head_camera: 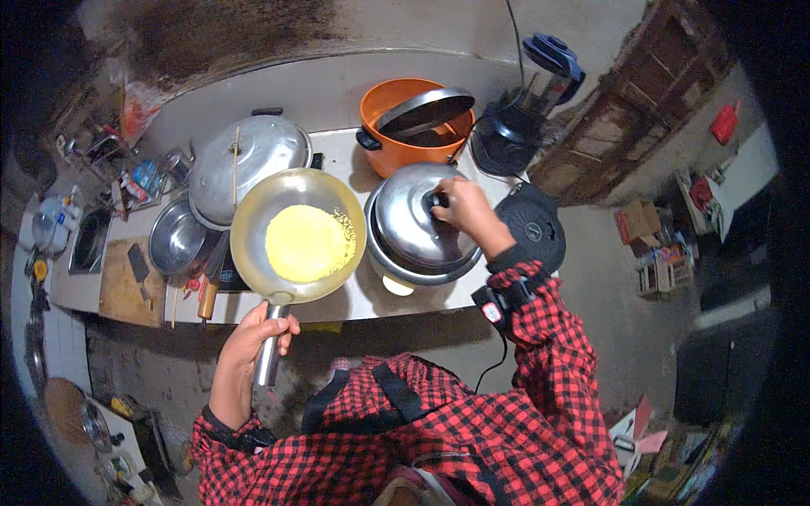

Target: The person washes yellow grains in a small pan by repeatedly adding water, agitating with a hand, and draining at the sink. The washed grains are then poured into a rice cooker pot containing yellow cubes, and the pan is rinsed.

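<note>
My left hand (262, 329) grips the metal handle of a ladle-like metal pan (253, 253), which is held up level over the counter's front part. Yellow grains (307, 243) lie in its bowl. My right hand (465, 209) holds the dark knob of a domed metal lid (411, 218). The lid sits tilted over a round pot (386, 272), with a dark gap showing along its left and lower rim. Whether the lid touches the pot all round, I cannot tell.
Behind the pot stands an orange pot (417, 155) with a lid leaning in it. A blender (512, 133) is at the back right, a large lidded wok (209, 183) at the left. Further left are a metal bowl (180, 237), a cleaver (138, 264) on a cutting board (120, 303) and a sink (90, 240).
</note>
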The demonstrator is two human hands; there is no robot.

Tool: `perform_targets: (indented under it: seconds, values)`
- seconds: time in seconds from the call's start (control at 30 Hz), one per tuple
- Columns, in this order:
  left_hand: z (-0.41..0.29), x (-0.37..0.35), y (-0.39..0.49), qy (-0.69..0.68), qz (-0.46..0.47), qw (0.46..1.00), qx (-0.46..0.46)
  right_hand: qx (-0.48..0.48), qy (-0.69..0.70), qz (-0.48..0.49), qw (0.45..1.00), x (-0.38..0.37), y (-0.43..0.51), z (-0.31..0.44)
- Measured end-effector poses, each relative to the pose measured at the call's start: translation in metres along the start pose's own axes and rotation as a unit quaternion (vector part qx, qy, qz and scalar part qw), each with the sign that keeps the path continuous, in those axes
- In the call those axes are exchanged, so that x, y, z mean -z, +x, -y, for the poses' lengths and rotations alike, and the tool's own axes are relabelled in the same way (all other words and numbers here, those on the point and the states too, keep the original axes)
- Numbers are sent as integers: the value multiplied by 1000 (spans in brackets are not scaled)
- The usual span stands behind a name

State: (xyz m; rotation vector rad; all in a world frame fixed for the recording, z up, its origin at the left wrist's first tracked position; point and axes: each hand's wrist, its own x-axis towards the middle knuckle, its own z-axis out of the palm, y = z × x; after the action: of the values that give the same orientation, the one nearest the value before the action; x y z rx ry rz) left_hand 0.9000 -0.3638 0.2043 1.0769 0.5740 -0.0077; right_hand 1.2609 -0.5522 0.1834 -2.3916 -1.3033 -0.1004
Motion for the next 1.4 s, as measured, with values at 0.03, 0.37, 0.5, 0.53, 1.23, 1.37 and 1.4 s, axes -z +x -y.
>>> perform_targets:
  seconds: [0.03,0.37,0.5,0.53,1.23,1.37,1.4]
  values:
    - [-2,-8,3,17,-11,1000,-4,-14,10,-11,1000,14,0,-6]
    - [-34,-69,64,280,-57,956,-58,-167,315,-121,926,128,-91,-76]
    - [-39,-87,91,441,-66,886,-123,-205,349,-131,905,127,-121,-87]
    - [-40,-92,97,492,-77,855,-141,-198,365,-136,900,125,-126,-89]
    - [-15,-129,115,666,-81,715,-197,-218,363,-166,891,113,-142,-97]
    - [-21,-126,128,648,-63,749,-123,-220,375,-169,885,111,-143,-100]
    - [-24,-126,131,654,-58,747,-110,-223,378,-170,883,111,-143,-101]
